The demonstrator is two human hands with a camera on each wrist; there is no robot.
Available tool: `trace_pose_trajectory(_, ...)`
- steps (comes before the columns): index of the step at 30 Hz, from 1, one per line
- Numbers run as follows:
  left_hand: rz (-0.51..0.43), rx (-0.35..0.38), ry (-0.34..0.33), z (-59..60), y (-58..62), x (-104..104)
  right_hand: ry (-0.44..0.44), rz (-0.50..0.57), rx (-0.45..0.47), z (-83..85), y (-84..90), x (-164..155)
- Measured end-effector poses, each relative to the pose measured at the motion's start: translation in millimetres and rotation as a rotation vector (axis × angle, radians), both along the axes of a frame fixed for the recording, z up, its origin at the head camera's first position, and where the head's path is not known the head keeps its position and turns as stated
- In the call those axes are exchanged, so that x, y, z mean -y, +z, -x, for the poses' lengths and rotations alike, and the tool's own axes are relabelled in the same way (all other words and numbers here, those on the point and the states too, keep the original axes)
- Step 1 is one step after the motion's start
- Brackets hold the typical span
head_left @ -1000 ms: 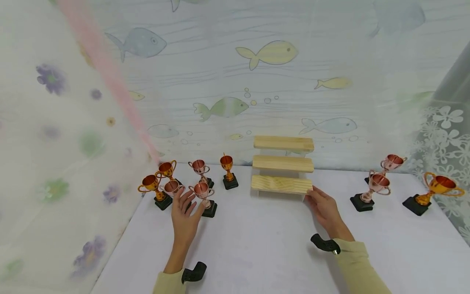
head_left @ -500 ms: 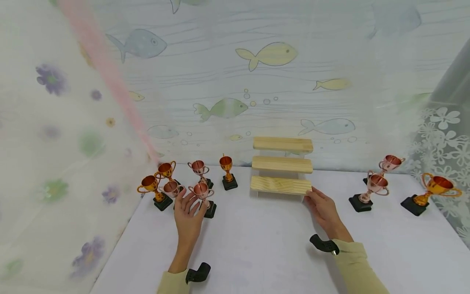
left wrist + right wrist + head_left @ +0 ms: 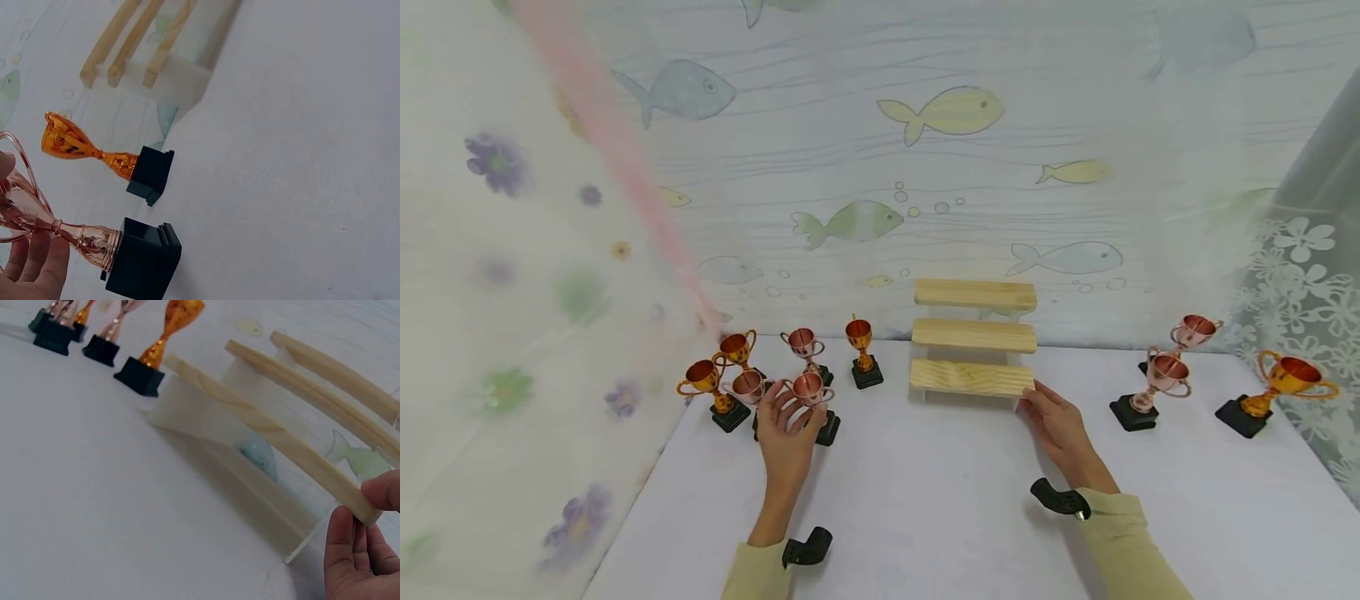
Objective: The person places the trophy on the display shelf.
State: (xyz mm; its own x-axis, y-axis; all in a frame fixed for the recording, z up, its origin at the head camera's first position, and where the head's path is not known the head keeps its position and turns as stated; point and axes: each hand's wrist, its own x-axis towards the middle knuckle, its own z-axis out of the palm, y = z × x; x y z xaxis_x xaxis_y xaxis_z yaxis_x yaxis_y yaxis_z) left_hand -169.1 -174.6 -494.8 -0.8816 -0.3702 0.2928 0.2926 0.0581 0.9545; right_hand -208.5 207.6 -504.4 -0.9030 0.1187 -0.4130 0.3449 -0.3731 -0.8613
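In the head view, the pink trophy (image 3: 808, 387) is on the left part of the desk (image 3: 917, 508), not far from the back left corner. Your left grip (image 3: 787, 437) is curled round its cup. Your right grip (image 3: 1060, 425) pinches the right end of the lowest step of the wooden stand (image 3: 973, 377), which sits close to the back edge.

In the left wrist view, your fingers are under the cup and your thumb is up by a handle. The shine makes it look smooth and a bit slippery. It is probably light, and hard all over, like plastic. The thin loop handles (image 3: 26, 159) could snap, so don't squeeze them. Hold it round the cup or the skinny stem, and let the black base (image 3: 144, 259) hang down. You can't tell if that base touches the desk.

In the right wrist view, your thumb is on top of the step and your fingers are below it. The wood looks stiff and not slippery. The pale side panel (image 3: 194, 415) looks thin, so hold the wood and press only softly
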Motion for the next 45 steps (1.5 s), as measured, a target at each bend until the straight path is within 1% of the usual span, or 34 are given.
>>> trace_pose_trajectory(4,0.001,-0.003,-0.002,3.0,0.7,1,0.005,-0.006,0.002,0.0,0.0,0)
trace_pose_trajectory(10,-0.051,-0.018,-0.009,7.5,1.9,1,0.002,-0.006,0.003,-0.6,-0.3,1)
trace_pose_trajectory(14,-0.070,-0.021,0.002,9.4,2.2,-1,0.001,-0.001,-0.006,-0.6,-0.7,0)
trace_pose_trajectory(19,-0.036,-0.006,0.021,9.3,1.3,-3,0.000,0.004,0.000,-0.3,-1.2,-1)
trace_pose_trajectory(23,-0.011,-0.015,0.020,9.8,0.4,-4,0.006,0.006,-0.007,-0.3,-1.8,-1)
trace_pose_trajectory(27,-0.005,-0.022,0.009,10.5,0.9,-4,0.011,0.011,-0.015,-0.2,-1.9,0)
trace_pose_trajectory(34,0.033,-0.044,-0.011,12.0,7.3,-6,0.000,0.024,-0.020,0.1,-3.4,-1)
trace_pose_trajectory(41,0.030,-0.033,-0.057,10.8,13.3,-14,-0.001,0.041,-0.032,-1.8,-4.8,-2)
trace_pose_trajectory(45,0.048,-0.024,-0.094,9.7,17.7,-22,-0.003,0.062,-0.039,-2.0,-4.6,-2)
